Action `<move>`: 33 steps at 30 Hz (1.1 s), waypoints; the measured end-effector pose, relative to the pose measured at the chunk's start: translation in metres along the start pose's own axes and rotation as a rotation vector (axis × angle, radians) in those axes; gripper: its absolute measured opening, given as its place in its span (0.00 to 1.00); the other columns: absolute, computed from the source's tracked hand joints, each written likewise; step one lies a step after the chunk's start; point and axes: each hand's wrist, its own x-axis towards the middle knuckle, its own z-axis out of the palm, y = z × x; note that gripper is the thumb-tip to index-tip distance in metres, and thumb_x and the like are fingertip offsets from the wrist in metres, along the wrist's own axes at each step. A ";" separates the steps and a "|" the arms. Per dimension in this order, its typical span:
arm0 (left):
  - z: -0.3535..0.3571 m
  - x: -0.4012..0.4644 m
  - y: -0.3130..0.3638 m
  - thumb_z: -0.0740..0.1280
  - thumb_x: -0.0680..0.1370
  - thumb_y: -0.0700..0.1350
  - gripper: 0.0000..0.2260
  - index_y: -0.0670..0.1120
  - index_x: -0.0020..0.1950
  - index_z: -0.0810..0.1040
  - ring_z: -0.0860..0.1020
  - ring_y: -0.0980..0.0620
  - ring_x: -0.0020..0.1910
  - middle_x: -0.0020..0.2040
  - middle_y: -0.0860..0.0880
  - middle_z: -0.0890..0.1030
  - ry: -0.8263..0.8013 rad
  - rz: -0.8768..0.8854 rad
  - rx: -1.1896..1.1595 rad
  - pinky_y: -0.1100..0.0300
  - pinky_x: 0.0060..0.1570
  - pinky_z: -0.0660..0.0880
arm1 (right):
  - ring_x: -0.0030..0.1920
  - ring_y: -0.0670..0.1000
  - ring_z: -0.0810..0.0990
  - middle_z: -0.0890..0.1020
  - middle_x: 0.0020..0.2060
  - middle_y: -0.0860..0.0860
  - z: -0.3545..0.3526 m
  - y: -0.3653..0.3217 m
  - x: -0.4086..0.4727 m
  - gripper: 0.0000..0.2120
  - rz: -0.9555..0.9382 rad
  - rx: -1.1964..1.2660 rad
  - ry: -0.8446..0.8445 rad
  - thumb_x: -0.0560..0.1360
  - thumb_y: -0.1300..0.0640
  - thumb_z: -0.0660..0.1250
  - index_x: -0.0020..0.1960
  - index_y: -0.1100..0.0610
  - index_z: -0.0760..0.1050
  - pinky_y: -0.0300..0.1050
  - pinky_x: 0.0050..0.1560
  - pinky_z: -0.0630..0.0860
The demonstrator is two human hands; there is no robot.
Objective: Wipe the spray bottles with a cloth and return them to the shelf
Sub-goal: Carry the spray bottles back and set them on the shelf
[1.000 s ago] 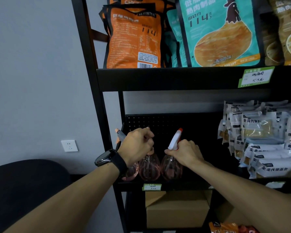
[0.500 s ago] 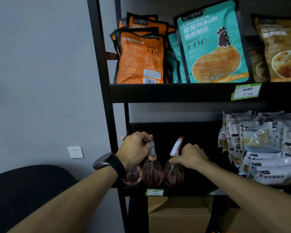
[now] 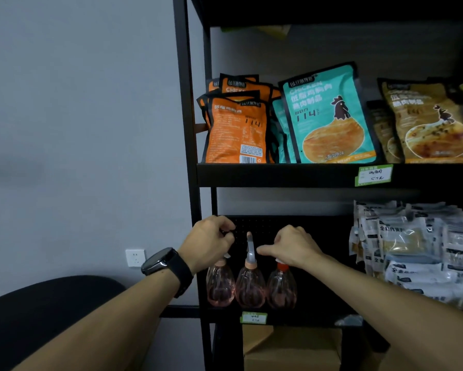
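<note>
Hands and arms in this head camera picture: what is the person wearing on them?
Both forearms are bare, with no sleeves in view and no gloves on either hand. The left hand has a dark smartwatch on a wide black band at the wrist. The right hand and its wrist show nothing worn: no watch, bracelet or ring that can be made out.

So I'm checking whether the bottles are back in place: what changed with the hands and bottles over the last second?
The right hand lifted off the right spray bottle, fingers now loosely spread above its red cap. The left hand still curls around the top of the left spray bottle. The camera tilted up. All three bottles, including the middle spray bottle, stay upright in a row on the shelf.
</note>
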 end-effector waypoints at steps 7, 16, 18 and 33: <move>-0.041 -0.029 -0.021 0.64 0.80 0.44 0.10 0.48 0.59 0.80 0.79 0.57 0.48 0.55 0.53 0.82 0.070 -0.070 0.055 0.72 0.43 0.71 | 0.47 0.52 0.81 0.82 0.47 0.54 0.003 -0.058 -0.023 0.23 -0.143 0.005 -0.035 0.69 0.42 0.72 0.52 0.60 0.80 0.47 0.46 0.78; -0.086 -0.068 -0.056 0.63 0.80 0.45 0.11 0.48 0.61 0.78 0.79 0.56 0.47 0.53 0.54 0.80 0.133 -0.202 0.058 0.67 0.44 0.71 | 0.46 0.52 0.82 0.83 0.43 0.53 0.031 -0.134 -0.047 0.23 -0.320 0.060 -0.112 0.69 0.40 0.69 0.51 0.58 0.80 0.44 0.38 0.74; -0.097 -0.079 -0.066 0.63 0.80 0.44 0.11 0.48 0.61 0.79 0.79 0.56 0.47 0.54 0.54 0.81 0.150 -0.226 0.074 0.67 0.45 0.70 | 0.48 0.52 0.80 0.82 0.48 0.53 0.040 -0.152 -0.051 0.24 -0.382 0.073 -0.138 0.69 0.40 0.69 0.52 0.59 0.80 0.49 0.47 0.78; -0.189 -0.180 -0.144 0.64 0.80 0.43 0.11 0.47 0.61 0.78 0.80 0.55 0.49 0.55 0.52 0.81 0.282 -0.448 0.175 0.66 0.47 0.73 | 0.49 0.54 0.80 0.83 0.48 0.54 0.117 -0.288 -0.104 0.26 -0.652 0.151 -0.311 0.69 0.39 0.69 0.51 0.61 0.80 0.52 0.52 0.79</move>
